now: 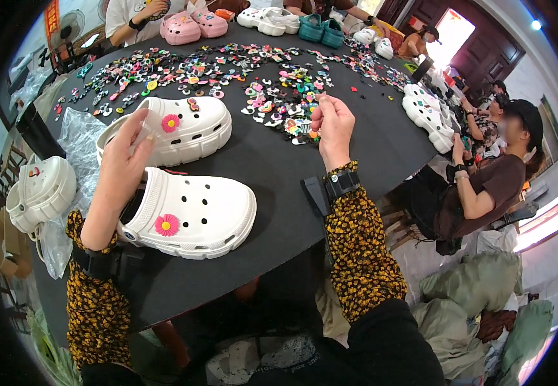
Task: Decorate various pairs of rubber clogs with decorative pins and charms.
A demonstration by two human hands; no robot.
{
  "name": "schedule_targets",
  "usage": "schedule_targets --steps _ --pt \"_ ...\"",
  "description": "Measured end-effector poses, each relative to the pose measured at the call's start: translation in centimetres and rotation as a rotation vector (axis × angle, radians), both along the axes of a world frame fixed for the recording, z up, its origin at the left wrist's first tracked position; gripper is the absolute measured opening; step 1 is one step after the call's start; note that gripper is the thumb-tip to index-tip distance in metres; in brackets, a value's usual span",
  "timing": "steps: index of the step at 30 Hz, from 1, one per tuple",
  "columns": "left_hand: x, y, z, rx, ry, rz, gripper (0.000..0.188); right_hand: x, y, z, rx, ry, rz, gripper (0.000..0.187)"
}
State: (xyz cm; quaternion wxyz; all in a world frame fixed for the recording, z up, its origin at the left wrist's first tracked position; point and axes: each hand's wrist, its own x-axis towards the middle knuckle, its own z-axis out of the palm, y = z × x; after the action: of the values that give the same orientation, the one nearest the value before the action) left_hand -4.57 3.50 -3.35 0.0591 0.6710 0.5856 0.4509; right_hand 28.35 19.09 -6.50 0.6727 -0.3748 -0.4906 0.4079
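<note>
Two white clogs lie side by side before me, toes to the right. The far clog [201,132] carries a pink flower charm [171,123] and a small red-and-dark charm [193,104]. On the near clog [221,206] there is one pink flower charm [167,225]; its other visible holes are bare. My left hand [128,145] grips the far clog at its opening, thumb and fingers on the rim. Over the right edge of a pile of colourful shoe charms [279,106], my right hand [335,125] is closed in a pinch; whatever its fingertips hold is too small to make out.
More charms [189,74] spread across the back of the black table [356,167]. Another white clog [44,186] sits at the left by clear plastic wrap [76,138]. Pink clogs [192,27] and teal clogs [320,31] stand far off. Co-workers sit around; one holds white clogs [428,116] at right.
</note>
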Motion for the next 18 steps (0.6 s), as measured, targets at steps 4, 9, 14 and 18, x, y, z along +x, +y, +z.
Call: schedule_targets --steps 4,9,14,18 --pt "-0.49 0.22 -0.69 -0.057 -0.062 -0.001 0.044 0.09 -0.03 -0.32 -0.049 0.013 0.023 0.016" --pt "0.00 0.09 -0.34 -0.044 -0.064 -0.002 0.044 0.58 0.24 -0.34 -0.078 0.032 0.017 0.017" --pt "-0.40 -0.01 -0.58 -0.062 -0.072 0.002 0.044 0.31 0.00 -0.60 -0.089 0.051 0.053 0.018" --pt "-0.05 -0.11 -0.25 -0.056 -0.101 0.000 0.045 0.24 -0.17 -0.52 -0.110 0.041 0.081 0.018"
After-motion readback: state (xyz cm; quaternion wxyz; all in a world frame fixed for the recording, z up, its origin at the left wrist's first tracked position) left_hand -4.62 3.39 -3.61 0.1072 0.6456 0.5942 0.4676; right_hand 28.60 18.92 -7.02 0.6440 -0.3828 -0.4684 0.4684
